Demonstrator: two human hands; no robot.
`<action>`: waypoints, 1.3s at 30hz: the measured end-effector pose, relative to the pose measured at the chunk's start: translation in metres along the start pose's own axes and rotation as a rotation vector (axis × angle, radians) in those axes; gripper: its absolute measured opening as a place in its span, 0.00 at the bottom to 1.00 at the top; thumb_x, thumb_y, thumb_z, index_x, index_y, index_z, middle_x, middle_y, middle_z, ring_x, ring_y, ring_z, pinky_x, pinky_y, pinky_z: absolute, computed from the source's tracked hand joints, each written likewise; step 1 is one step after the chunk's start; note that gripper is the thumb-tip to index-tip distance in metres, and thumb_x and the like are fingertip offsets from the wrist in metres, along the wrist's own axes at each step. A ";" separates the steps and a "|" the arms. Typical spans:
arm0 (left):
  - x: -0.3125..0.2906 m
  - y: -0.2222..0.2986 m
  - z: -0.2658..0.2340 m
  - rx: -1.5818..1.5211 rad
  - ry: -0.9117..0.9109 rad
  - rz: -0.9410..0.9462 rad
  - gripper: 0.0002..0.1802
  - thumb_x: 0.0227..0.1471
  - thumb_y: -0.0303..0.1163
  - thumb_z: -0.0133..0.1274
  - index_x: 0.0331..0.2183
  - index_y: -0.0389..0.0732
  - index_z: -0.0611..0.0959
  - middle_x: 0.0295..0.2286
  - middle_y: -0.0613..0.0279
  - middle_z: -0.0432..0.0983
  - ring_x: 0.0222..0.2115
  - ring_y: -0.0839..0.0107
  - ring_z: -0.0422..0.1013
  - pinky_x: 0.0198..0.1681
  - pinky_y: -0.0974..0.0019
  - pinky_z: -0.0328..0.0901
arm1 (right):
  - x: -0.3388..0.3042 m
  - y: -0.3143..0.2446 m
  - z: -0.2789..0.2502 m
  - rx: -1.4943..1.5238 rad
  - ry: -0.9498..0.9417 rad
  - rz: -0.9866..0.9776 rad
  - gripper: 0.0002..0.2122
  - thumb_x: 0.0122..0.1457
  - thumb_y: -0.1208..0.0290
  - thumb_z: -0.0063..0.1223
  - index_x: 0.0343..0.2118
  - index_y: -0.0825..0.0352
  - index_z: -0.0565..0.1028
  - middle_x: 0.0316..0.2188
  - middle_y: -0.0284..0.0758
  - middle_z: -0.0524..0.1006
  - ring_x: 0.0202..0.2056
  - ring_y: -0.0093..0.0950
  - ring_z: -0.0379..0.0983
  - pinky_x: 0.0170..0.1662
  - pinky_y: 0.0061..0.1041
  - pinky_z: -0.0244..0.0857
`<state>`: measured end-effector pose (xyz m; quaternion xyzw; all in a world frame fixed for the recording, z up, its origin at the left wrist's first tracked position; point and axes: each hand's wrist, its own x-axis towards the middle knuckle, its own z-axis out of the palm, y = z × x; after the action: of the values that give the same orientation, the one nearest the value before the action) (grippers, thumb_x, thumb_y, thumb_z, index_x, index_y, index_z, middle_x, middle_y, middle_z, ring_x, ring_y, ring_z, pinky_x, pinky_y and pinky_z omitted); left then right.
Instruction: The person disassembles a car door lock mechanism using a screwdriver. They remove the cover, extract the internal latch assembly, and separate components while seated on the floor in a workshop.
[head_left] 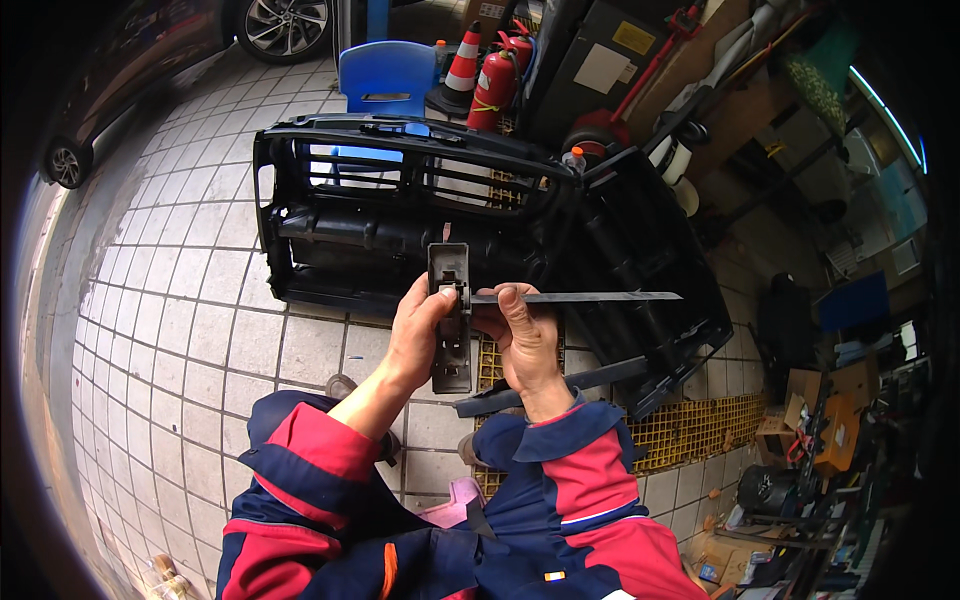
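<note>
In front of me, my left hand [408, 338] is closed round a narrow, upright grey-black plastic housing [449, 262] with clips and recesses in its middle. Its thumb presses on the recessed part. My right hand [530, 350] grips a long thin flat strip [615, 297] between thumb and fingers. The strip points right, away from the housing, and its left end is at the housing's right side; fingers hide whether it goes inside. Beyond both hands lies a large black plastic car frame [335, 228] with slatted openings, on the floor.
A black panel [660, 235] lies against the frame's right end. Behind stand a blue chair [385, 75], a traffic cone [462, 65] and red fire extinguishers [490, 90]. Yellow grating [700, 430] crosses the tiled floor. Cardboard boxes [840, 430] are piled at right; a car wheel [285, 25] shows far left.
</note>
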<state>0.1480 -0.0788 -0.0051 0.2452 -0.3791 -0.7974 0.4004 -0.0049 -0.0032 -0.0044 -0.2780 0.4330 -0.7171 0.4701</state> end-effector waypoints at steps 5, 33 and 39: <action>0.001 0.006 0.006 -0.019 0.025 -0.045 0.15 0.62 0.36 0.55 0.46 0.38 0.79 0.36 0.65 0.79 0.35 0.78 0.73 0.41 0.69 0.71 | 0.002 0.007 -0.004 -0.070 0.065 -0.070 0.19 0.65 0.53 0.66 0.44 0.65 0.76 0.42 0.37 0.83 0.43 0.31 0.83 0.49 0.39 0.81; 0.004 0.028 -0.021 -0.423 -0.053 -0.247 0.31 0.59 0.49 0.47 0.48 0.30 0.81 0.41 0.50 0.81 0.35 0.62 0.77 0.41 0.60 0.76 | 0.002 -0.047 -0.038 0.224 0.141 0.022 0.17 0.67 0.50 0.63 0.39 0.63 0.80 0.36 0.38 0.85 0.38 0.31 0.85 0.42 0.35 0.86; 0.003 0.033 -0.004 -0.611 -0.184 -0.325 0.37 0.52 0.54 0.54 0.50 0.30 0.80 0.51 0.46 0.74 0.37 0.62 0.74 0.42 0.61 0.71 | 0.001 -0.057 -0.034 0.239 0.182 0.109 0.23 0.65 0.42 0.62 0.38 0.62 0.80 0.37 0.36 0.84 0.37 0.29 0.84 0.40 0.29 0.84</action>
<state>0.1638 -0.0958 0.0191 0.0983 -0.1138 -0.9460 0.2871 -0.0572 0.0187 0.0294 -0.1298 0.3999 -0.7591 0.4971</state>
